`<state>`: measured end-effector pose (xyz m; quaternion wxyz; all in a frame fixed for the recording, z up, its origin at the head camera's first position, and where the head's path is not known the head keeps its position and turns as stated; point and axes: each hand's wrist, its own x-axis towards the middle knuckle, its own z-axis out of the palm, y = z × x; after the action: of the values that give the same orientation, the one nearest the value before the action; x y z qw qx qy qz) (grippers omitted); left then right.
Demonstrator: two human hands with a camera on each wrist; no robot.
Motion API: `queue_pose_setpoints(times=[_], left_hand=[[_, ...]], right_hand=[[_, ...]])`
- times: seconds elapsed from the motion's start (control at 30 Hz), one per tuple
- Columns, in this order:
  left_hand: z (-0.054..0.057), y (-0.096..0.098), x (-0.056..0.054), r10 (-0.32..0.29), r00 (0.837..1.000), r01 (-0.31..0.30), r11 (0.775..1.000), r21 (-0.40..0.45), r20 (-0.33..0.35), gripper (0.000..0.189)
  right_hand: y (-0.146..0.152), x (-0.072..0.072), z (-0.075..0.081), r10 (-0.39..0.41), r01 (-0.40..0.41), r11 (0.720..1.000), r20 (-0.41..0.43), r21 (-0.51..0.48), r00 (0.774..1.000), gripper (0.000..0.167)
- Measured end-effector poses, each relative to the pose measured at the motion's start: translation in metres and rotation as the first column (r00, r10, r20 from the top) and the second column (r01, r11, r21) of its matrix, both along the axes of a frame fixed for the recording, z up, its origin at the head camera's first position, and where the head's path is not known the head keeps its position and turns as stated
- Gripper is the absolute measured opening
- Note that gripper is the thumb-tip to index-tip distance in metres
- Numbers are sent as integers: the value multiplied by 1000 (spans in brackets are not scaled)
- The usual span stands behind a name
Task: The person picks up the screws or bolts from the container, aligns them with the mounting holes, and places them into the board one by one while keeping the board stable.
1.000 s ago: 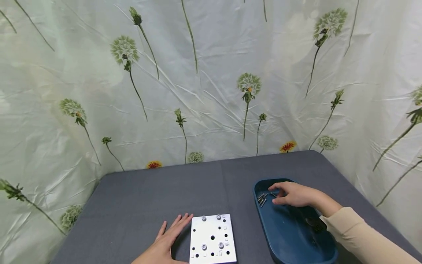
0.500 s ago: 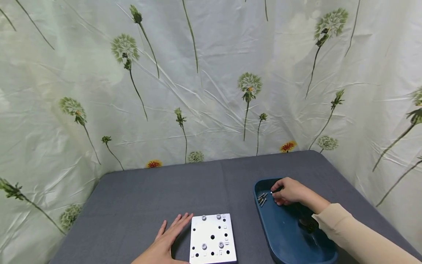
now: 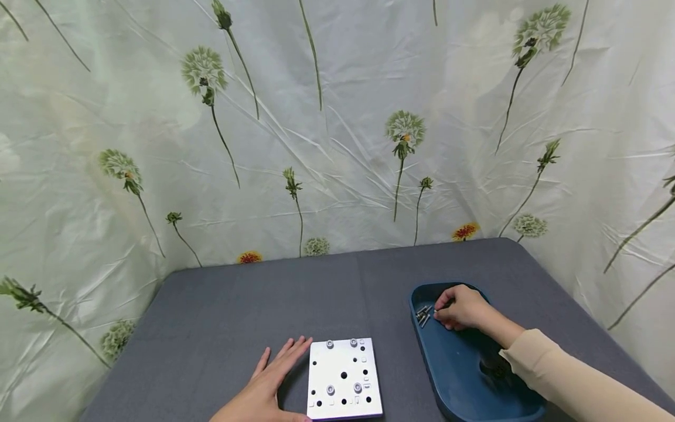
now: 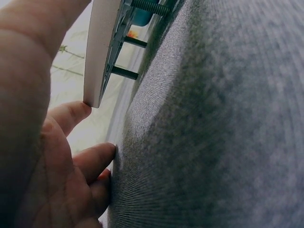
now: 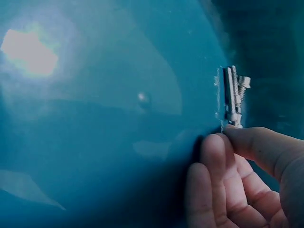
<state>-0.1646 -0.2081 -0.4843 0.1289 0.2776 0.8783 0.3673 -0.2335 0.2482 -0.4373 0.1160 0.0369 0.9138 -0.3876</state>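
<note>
A square silver plate point(image 3: 343, 375) with round holes lies on the table; several socket-head screws stand in it. Threaded shanks point(image 4: 126, 72) jut from its underside in the left wrist view, holding it off the cloth. My left hand point(image 3: 268, 384) is spread beside it, thumb at the near left corner, index fingertip at the far left corner. Inside the blue tray, my right hand point(image 3: 461, 308) pinches a screw between thumb and index finger, mostly hidden by the fingertips. Several loose screws point(image 5: 232, 95) lie in a small pile just past these fingertips.
The blue tray point(image 3: 429, 366) stands right of the plate, its raised rim around the right hand. A dark shape point(image 3: 493, 370) shows on its floor below the forearm. Grey cloth point(image 3: 221, 310) covers the table, and a flowered curtain point(image 3: 337, 146) hangs behind.
My right hand's thumb and index finger, parted one second ago over the tray, have closed into a pinch near the screws. The left hand stays at the plate. The head view has shifted slightly.
</note>
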Motion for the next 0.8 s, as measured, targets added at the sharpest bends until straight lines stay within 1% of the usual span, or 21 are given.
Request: queue_pose_setpoints(times=[0.2, 0.33, 0.43, 0.53, 0.57, 0.8], left_hand=[[-1, -3, -2, -13, 1000, 13, 1000, 9, -8, 105], [-4, -4, -3, -24, 1000, 24, 1000, 13, -12, 104], [-5, -4, -3, -21, 1000, 21, 1000, 11, -5, 105], [-4, -3, -3, -14, 1000, 14, 1000, 5, 7, 107], [-4, -3, -3, -9, 1000, 9, 1000, 4, 12, 107], [-4, -3, -2, -3, 1000, 3, 1000, -9, 4, 107]], right_hand=[[-3, 1, -3, -25, 25, 1000, -32, 18, 999, 11], [-3, 3, -6, -11, 11, 1000, -45, 13, 999, 11], [-2, 4, -9, -6, 6, 1000, -56, 0, 998, 11], [-3, 4, -11, -30, 30, 999, -57, -14, 998, 13], [-3, 4, -11, -27, 26, 1000, -63, -14, 998, 13], [-6, 5, -12, -18, 18, 1000, -93, -5, 996, 16]])
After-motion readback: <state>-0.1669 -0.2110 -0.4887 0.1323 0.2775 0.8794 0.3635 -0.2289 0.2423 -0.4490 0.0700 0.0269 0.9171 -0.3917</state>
